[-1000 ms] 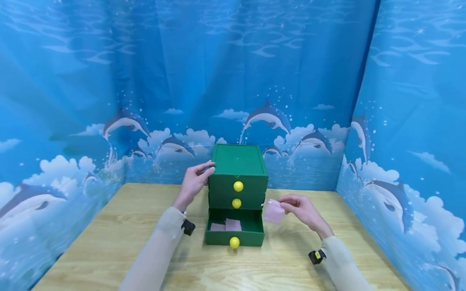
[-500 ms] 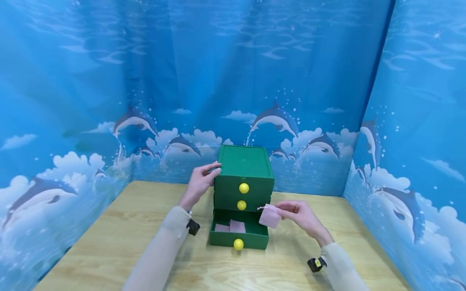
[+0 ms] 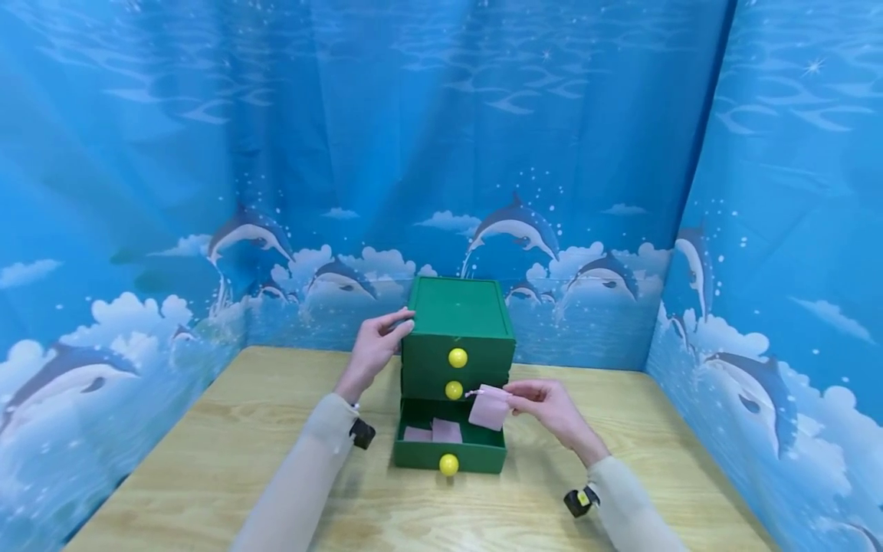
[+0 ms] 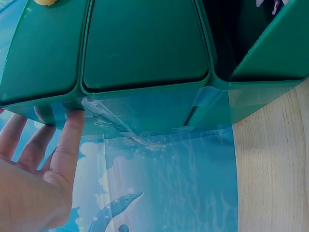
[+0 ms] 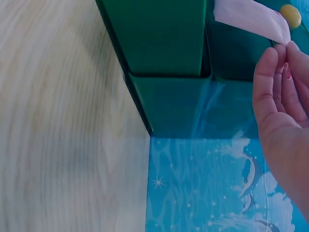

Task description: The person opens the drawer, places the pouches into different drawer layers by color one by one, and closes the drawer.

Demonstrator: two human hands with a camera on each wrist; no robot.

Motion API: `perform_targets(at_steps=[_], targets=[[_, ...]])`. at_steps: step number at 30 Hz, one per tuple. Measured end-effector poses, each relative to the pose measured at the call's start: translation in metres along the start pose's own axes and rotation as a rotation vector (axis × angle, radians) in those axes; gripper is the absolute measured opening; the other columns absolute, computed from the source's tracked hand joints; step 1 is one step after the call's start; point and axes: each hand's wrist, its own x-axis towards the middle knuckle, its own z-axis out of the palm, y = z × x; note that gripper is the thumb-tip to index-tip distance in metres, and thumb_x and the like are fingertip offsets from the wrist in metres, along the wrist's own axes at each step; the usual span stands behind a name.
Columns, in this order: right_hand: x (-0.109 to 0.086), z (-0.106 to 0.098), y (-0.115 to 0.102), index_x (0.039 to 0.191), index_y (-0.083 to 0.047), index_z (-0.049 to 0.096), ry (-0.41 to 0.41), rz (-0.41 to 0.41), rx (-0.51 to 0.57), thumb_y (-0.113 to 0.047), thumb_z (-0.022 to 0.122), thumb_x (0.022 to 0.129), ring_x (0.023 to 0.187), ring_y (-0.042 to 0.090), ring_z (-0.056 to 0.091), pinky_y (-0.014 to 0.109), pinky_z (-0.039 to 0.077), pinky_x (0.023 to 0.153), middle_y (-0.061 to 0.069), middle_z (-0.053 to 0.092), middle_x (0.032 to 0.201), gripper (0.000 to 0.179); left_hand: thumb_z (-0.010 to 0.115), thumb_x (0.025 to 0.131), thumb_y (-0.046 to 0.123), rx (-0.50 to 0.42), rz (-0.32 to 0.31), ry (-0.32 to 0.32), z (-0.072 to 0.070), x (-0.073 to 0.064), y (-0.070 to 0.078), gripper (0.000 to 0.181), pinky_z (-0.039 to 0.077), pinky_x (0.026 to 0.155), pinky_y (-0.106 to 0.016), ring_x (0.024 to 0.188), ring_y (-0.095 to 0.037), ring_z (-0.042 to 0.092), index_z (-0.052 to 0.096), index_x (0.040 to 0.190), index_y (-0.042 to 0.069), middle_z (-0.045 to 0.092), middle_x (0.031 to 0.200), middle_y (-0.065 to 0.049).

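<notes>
A green cabinet (image 3: 458, 307) of three stacked drawers with yellow knobs stands on the table. Its bottom drawer (image 3: 476, 461) is pulled out, and pink pouches (image 3: 447, 431) lie inside at the left. My right hand (image 3: 548, 410) pinches a pink drawstring pouch (image 3: 488, 409) by its upper right edge, over the right part of that drawer. The same pouch (image 5: 251, 18) hangs from thumb and fingertips in the right wrist view. My left hand (image 3: 375, 345) rests its fingertips on the cabinet's upper left side; in the left wrist view its fingers (image 4: 67, 147) are extended against that side.
The wooden table (image 3: 241, 429) extends to both sides and in front of the cabinet. A blue dolphin-print curtain (image 3: 359, 192) rises behind it and at both sides. The drawer's yellow knob (image 3: 449, 464) sticks out toward the front.
My right hand has carried the pouch leftward, from beside the cabinet to over the open bottom drawer. My left hand stays at the cabinet's side. The head view has shifted slightly.
</notes>
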Motion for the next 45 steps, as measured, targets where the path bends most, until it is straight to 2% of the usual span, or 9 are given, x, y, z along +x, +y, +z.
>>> perform_targets(at_steps=[4,8,13,20,26,31,37,41,45], targets=[[0.003,0.008,-0.001,0.116,-0.001,0.070,0.010,0.007,-0.004,-0.021,0.071,0.091,0.089,0.023,0.069,0.037,0.058,0.080,0.012,0.072,0.110,0.032,0.059,0.098,0.041,0.001,-0.005,-0.003,0.000,0.000,0.001,0.038,0.052,0.074,-0.033,0.106,-0.018,0.061,0.063,0.132,0.025,0.044,0.153,0.002],[0.004,0.014,0.002,0.114,-0.001,0.071,-0.012,0.004,-0.002,-0.021,0.072,0.090,0.089,0.028,0.068,0.035,0.058,0.077,0.008,0.073,0.104,0.031,0.060,0.098,0.039,-0.004,-0.010,-0.004,0.000,-0.001,0.002,0.037,0.052,0.073,-0.033,0.106,-0.018,0.061,0.063,0.131,0.026,0.045,0.152,0.004],[0.005,0.020,0.001,0.112,-0.006,0.072,-0.074,0.016,-0.067,-0.024,0.071,0.091,0.082,0.017,0.067,0.038,0.057,0.075,0.008,0.074,0.100,0.028,0.059,0.098,0.040,-0.001,-0.005,-0.004,-0.002,-0.001,0.004,0.036,0.052,0.074,-0.033,0.108,-0.019,0.061,0.064,0.131,0.027,0.044,0.153,0.002],[0.009,0.026,0.001,0.111,-0.009,0.073,-0.130,0.010,-0.144,-0.023,0.071,0.091,0.075,0.016,0.064,0.041,0.057,0.067,0.007,0.074,0.101,0.024,0.059,0.098,0.039,0.005,0.003,-0.001,-0.003,-0.001,0.006,0.036,0.053,0.075,-0.034,0.112,-0.020,0.060,0.063,0.131,0.026,0.044,0.153,-0.001],[0.012,0.034,0.004,0.106,-0.014,0.075,-0.172,-0.019,-0.218,-0.024,0.071,0.091,0.070,0.012,0.062,0.047,0.056,0.063,0.004,0.075,0.100,0.019,0.060,0.098,0.039,0.006,-0.012,0.009,-0.003,0.000,0.005,0.035,0.052,0.074,-0.033,0.107,-0.018,0.060,0.064,0.130,0.027,0.045,0.152,0.004],[0.012,0.041,0.007,0.103,-0.012,0.075,-0.121,-0.038,-0.263,-0.022,0.071,0.091,0.071,0.010,0.063,0.041,0.055,0.057,0.004,0.075,0.097,0.017,0.060,0.098,0.039,-0.003,-0.025,0.007,-0.003,-0.002,0.004,0.035,0.051,0.073,-0.032,0.098,-0.019,0.060,0.064,0.131,0.027,0.046,0.151,0.005],[0.009,0.046,0.011,0.102,-0.012,0.076,-0.006,-0.049,-0.326,-0.016,0.072,0.090,0.079,0.008,0.065,0.028,0.054,0.057,0.005,0.075,0.100,0.014,0.059,0.098,0.040,-0.010,-0.020,-0.002,-0.002,-0.003,0.003,0.037,0.052,0.074,-0.032,0.101,-0.018,0.060,0.063,0.132,0.026,0.044,0.153,0.003],[0.008,0.046,0.011,0.107,-0.007,0.075,0.047,-0.024,-0.289,-0.012,0.071,0.090,0.085,0.015,0.067,0.029,0.056,0.061,0.009,0.073,0.107,0.018,0.059,0.098,0.040,-0.010,-0.009,-0.001,-0.002,-0.003,0.003,0.037,0.052,0.074,-0.033,0.100,-0.020,0.060,0.063,0.132,0.025,0.043,0.154,-0.001],[0.007,0.046,0.011,0.110,-0.001,0.073,0.064,-0.027,-0.248,-0.009,0.069,0.091,0.090,0.022,0.069,0.027,0.056,0.063,0.013,0.072,0.110,0.021,0.059,0.098,0.040,-0.011,-0.014,-0.003,-0.001,-0.003,0.003,0.037,0.053,0.075,-0.032,0.105,-0.019,0.060,0.063,0.132,0.026,0.044,0.153,0.001]])
